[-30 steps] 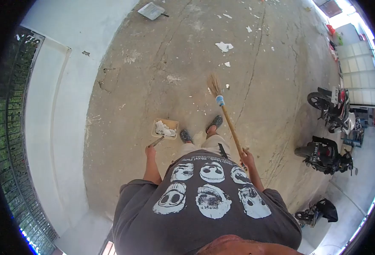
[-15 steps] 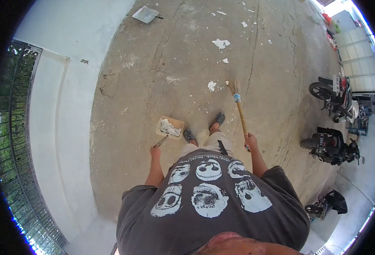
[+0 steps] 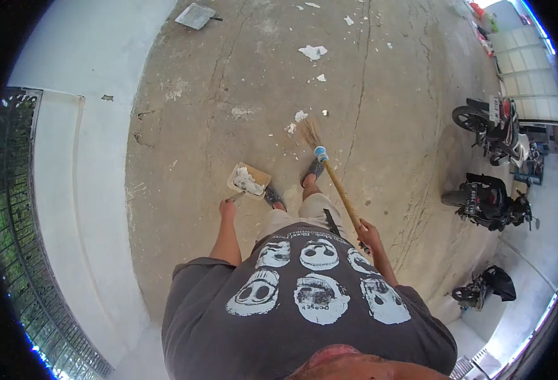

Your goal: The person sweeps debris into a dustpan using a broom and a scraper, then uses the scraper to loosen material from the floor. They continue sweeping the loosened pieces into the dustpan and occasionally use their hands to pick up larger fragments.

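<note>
My right hand (image 3: pixel 369 233) is closed round the upper end of a broom (image 3: pixel 339 187) with a long pale handle. Its bristles (image 3: pixel 310 132) rest on the concrete floor, beside white flakes (image 3: pixel 300 116) that look like peeled paint or plaster. Low at my left side, my left hand (image 3: pixel 227 208) grips the short handle of a tan dustpan (image 3: pixel 258 175). A heap of white flakes (image 3: pixel 247 182) lies in the pan, which is close to my left shoe (image 3: pixel 274 196).
More flakes (image 3: pixel 312 52) are scattered farther ahead. A second, grey dustpan (image 3: pixel 195 16) lies by the left wall (image 3: pixel 105 190). Parked motorcycles (image 3: pixel 491 206) line the right side. Long cracks (image 3: pixel 359 95) run along the floor.
The broom head has swung left toward the flakes near my feet, pushing some together. My right hand has shifted slightly down and back. The left hand still holds the dustpan, now tilted a little differently.
</note>
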`<state>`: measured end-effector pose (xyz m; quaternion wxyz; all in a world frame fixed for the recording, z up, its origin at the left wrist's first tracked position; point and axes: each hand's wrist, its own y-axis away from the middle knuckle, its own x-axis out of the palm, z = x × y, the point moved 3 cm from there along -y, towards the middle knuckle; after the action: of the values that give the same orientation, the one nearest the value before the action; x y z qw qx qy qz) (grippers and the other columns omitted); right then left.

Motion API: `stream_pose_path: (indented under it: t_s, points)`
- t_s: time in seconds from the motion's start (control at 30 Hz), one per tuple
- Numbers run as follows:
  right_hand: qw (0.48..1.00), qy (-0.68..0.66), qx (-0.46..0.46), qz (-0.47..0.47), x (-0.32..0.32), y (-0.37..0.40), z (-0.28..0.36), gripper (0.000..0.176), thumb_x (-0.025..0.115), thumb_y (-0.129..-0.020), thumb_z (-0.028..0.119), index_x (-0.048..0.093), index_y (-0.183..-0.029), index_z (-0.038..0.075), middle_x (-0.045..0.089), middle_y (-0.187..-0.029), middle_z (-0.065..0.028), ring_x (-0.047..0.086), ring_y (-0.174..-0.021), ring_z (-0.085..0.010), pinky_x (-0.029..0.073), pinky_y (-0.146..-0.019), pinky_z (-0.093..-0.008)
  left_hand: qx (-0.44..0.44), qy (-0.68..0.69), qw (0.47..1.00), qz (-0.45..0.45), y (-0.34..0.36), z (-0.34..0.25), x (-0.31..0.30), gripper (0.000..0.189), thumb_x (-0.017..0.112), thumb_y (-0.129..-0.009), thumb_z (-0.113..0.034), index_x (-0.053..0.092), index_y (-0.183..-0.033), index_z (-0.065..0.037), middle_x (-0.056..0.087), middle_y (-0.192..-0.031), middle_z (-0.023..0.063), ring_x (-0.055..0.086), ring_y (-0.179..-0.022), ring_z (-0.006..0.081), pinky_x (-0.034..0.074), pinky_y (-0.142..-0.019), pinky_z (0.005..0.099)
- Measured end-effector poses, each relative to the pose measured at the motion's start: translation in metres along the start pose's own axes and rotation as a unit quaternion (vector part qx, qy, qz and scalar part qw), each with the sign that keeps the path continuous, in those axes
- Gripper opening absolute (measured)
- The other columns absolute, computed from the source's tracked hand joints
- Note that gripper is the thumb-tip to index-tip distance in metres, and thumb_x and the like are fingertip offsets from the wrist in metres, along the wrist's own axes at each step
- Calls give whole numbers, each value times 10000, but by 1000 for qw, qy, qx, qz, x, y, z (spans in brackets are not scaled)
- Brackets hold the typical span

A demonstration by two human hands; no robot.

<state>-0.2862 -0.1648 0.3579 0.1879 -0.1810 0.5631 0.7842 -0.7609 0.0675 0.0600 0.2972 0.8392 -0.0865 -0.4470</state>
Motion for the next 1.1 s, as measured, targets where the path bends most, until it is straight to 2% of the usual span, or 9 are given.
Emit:
stream_pose_path:
  t_s: [0.13, 0.33, 0.5, 0.6, 0.73, 0.83, 0.9, 1.03, 1.1]
  points:
    - [999, 8, -17, -43, -20, -8, 10, 422, 498, -859, 311, 471, -1248, 150, 537, -566, -78, 489, -387, -134, 415, -363, -281, -127, 63, 990, 3, 20, -73, -21, 351, 489, -839, -247, 545, -991, 64, 580, -985, 239, 558, -926, 362, 447, -767, 416]
    - [997, 21, -52, -59, -45, -46, 54, 462, 538, -855, 279, 427, -1276, 124, 479, -526, -42, 459, -370, -116, 387, -342, -267, -138, -17, 990, 16, 8, -114, 8, 365, 520, -823, -295, 565, -939, 48, 592, -960, 233, 569, -919, 363, 458, -755, 425]
    - [996, 49, -51, -51, -62, -81, 86, 469, 525, -845, 249, 413, -1273, 92, 586, -680, -126, 524, -419, -160, 447, -399, -294, -198, -30, 980, -2, 12, -179, 22, 334, 537, -812, -290, 579, -925, 21, 606, -937, 211, 586, -889, 354, 471, -734, 433]
    - [995, 46, -68, -49, -67, -95, 95, 472, 540, -854, 242, 407, -1286, 107, 489, -547, -46, 465, -380, -117, 398, -348, -277, -197, -27, 979, -35, 4, -190, 38, 310, 548, -802, -282, 588, -925, 0, 614, -928, 191, 596, -868, 346, 479, -711, 431]
    - [992, 82, -84, -49, -70, -105, 102, 462, 531, -857, 233, 408, -1281, 98, 545, -596, -77, 487, -391, -122, 412, -357, -285, -222, -30, 974, -16, 5, -210, 40, 285, 546, -800, -275, 587, -928, -23, 619, -927, 174, 599, -862, 340, 483, -700, 429]
    - [982, 149, -108, -32, -63, -113, 95, 462, 532, -845, 235, 418, -1261, 70, 608, -689, -149, 557, -442, -191, 456, -410, -325, -211, -37, 976, -25, 0, -204, 45, 288, 535, -808, -274, 581, -934, -20, 613, -945, 181, 594, -878, 345, 481, -711, 440]
    - [920, 278, -266, -75, -57, -118, 76, 464, 525, -831, 241, 428, -1238, 42, 617, -779, -215, 605, -526, -266, 487, -485, -362, -209, -25, 978, -10, -4, -193, 51, 293, 531, -811, -278, 577, -944, -20, 609, -957, 183, 590, -890, 347, 480, -719, 444]
    - [929, 308, -203, -11, -59, -73, 82, 462, 517, -821, 244, 436, -1226, 36, 603, -799, -246, 618, -596, -310, 495, -539, -382, -171, -53, 984, 11, 1, -189, 57, 304, 518, -822, -269, 554, -980, -11, 595, -995, 191, 578, -923, 349, 474, -742, 447]
    - [944, 291, -138, 70, -57, -49, 87, 482, 491, -813, 244, 413, -1249, 54, 595, -859, -262, 603, -761, -380, 488, -679, -429, -175, -43, 984, 18, 2, -185, 60, 306, 512, -827, -262, 543, -998, -10, 593, -1000, 191, 576, -928, 350, 471, -749, 446]
